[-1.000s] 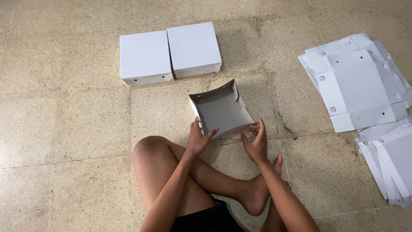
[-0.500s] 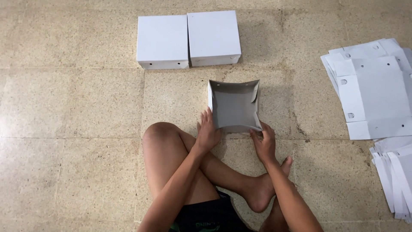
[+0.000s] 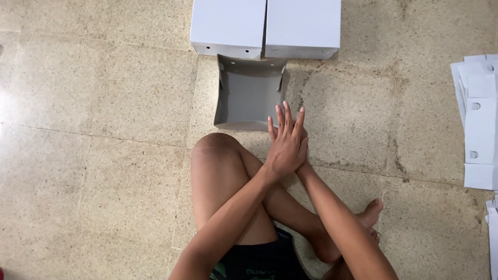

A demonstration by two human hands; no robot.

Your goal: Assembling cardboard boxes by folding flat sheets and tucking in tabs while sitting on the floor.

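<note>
the open grey box (image 3: 249,93) sits pushed against two white boxes (image 3: 265,26). left hand (image 3: 285,142) lies flat, fingers released, covering the right hand (image 3: 302,155), whose fingers i cannot tell. flat sheets (image 3: 477,135) lie right.

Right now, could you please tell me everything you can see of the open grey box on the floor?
The open box is a shallow tray of thin grey card with folded-up walls, slightly bowed, and small holes along its far wall. It is empty and sits upright on the tiled floor, its far side against two closed white boxes. The left hand, laid over the right hand, reaches its near right corner; whether the fingertips touch it is unclear.
</note>
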